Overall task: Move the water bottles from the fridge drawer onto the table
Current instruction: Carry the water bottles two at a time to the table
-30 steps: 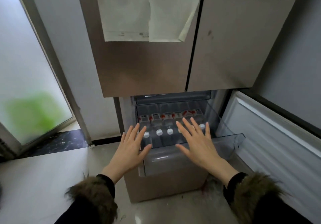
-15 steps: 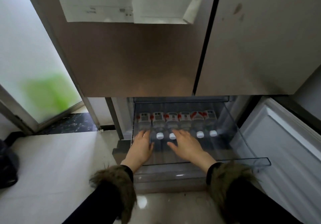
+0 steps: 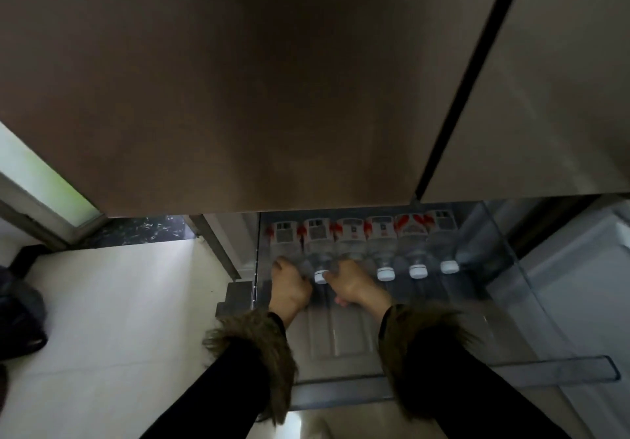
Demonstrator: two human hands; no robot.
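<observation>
Our left hand (image 3: pixel 289 285) and right hand (image 3: pixel 351 283) each clench a clear red-labelled water bottle (image 3: pixel 318 251) in the transparent fridge drawer (image 3: pixel 552 372). We judge this the first pickup. Next: lift both clear of the drawer's front wall.

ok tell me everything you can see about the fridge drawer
The fridge drawer is a clear, plastic-looking bin pulled out from the bottom of the fridge, below the closed brown upper doors. Its front rim juts toward the viewer and its right wall is see-through. Six water bottles with red-and-white labels lie side by side at the back, white caps facing out. Both hands reach in: the left hand grips the leftmost bottle, the right hand the third.
</observation>
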